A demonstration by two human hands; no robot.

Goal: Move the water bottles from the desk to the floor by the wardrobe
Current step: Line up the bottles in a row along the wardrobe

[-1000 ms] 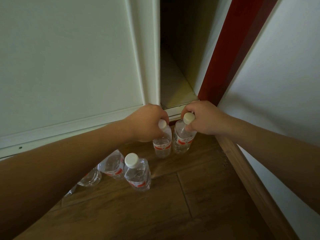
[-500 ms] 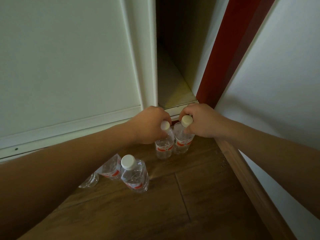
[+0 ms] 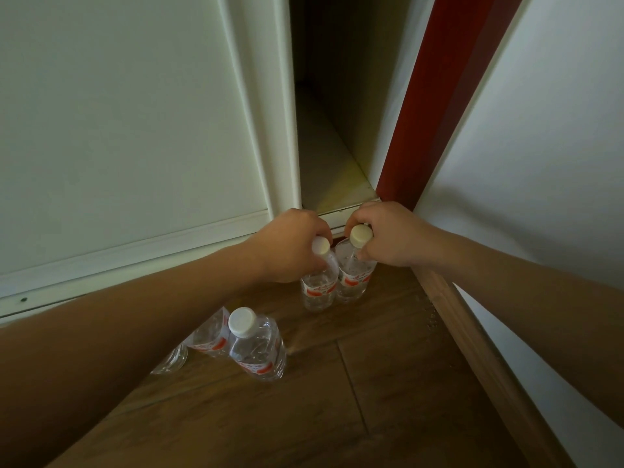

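Note:
Two clear water bottles with white caps and red labels stand side by side on the wooden floor, right at the foot of the white wardrobe. My left hand grips the neck of the left bottle. My right hand grips the neck of the right bottle. Nearer to me, a third bottle stands upright. Behind it, two more bottles are partly hidden by my left forearm.
The wardrobe door is open a gap, showing a dark interior with a bare bottom shelf. A red strip and a white wall with a wooden skirting board close off the right side. Wooden floor extends toward me.
The two held bottles have sunk slightly and moved closer together against the wardrobe base. The view has shifted a little; the bottles nearer to me have not moved.

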